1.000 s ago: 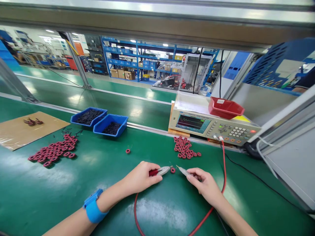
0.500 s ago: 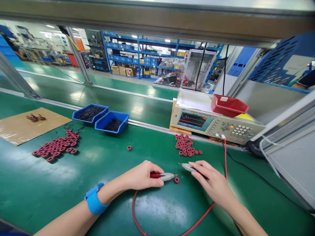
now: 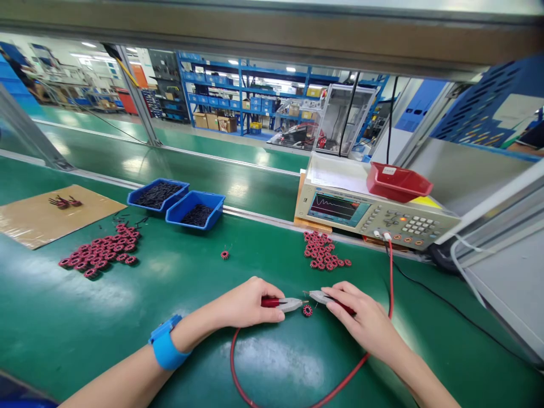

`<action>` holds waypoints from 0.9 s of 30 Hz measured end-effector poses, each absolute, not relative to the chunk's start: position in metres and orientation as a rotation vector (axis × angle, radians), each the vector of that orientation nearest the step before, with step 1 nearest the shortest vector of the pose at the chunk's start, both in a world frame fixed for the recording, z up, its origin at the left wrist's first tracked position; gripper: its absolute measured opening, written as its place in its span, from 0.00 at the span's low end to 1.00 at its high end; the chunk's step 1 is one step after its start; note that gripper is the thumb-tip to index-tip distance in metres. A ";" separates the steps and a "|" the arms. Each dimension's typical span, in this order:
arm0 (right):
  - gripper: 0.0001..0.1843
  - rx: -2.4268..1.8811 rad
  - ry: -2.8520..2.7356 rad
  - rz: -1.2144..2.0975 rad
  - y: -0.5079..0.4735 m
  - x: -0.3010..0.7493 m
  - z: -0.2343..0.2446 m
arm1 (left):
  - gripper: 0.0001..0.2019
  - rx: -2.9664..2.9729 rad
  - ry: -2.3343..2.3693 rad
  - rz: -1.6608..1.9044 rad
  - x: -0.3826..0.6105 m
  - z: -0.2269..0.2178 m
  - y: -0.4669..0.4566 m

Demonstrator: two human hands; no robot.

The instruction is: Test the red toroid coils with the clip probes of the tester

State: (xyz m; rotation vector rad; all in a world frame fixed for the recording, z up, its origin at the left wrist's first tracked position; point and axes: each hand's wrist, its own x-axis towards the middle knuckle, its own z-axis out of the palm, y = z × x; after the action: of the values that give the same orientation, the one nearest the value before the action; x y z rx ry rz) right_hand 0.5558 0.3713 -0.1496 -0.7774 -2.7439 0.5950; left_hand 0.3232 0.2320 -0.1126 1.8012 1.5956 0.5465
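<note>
My left hand is closed around a red-handled alligator clip, whose tip points right at the thin wire leads of a small red-and-black wound ring coil. From the other side, my right hand pinches a second alligator clip, its tip just above the coil and near a lead. Whether either clip's jaws grip a lead is too small to tell. The coil lies on the green bench top. A red cable loops below my hands.
Behind stands a bench test instrument showing a waveform, a red bin on top. Coils are heaped right and left; a single coil lies between. Two blue bins hold black pieces, near a cardboard sheet.
My right hand has brought its clip left and slightly down, closer to the coil's leads. My left hand and its clip stay nearly still; the whole view has shifted slightly.
</note>
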 end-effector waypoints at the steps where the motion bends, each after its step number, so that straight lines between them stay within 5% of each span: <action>1: 0.15 -0.775 -2.744 0.602 0.371 0.556 -0.150 | 0.13 1.806 1.599 0.546 0.323 -0.113 0.232; 17: 0.17 -0.780 -2.720 0.680 0.374 0.554 -0.152 | 0.12 1.784 1.625 0.534 0.325 -0.111 0.231; 27: 0.11 -0.524 -2.838 1.136 0.386 0.577 -0.140 | 0.14 1.791 1.626 0.536 0.323 -0.113 0.232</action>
State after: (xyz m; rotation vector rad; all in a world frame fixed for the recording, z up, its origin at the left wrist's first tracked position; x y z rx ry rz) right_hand 0.5774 0.3856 -0.1398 -0.5242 -2.8379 1.1358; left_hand 0.3228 0.2324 -0.1134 1.7909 1.6259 0.5361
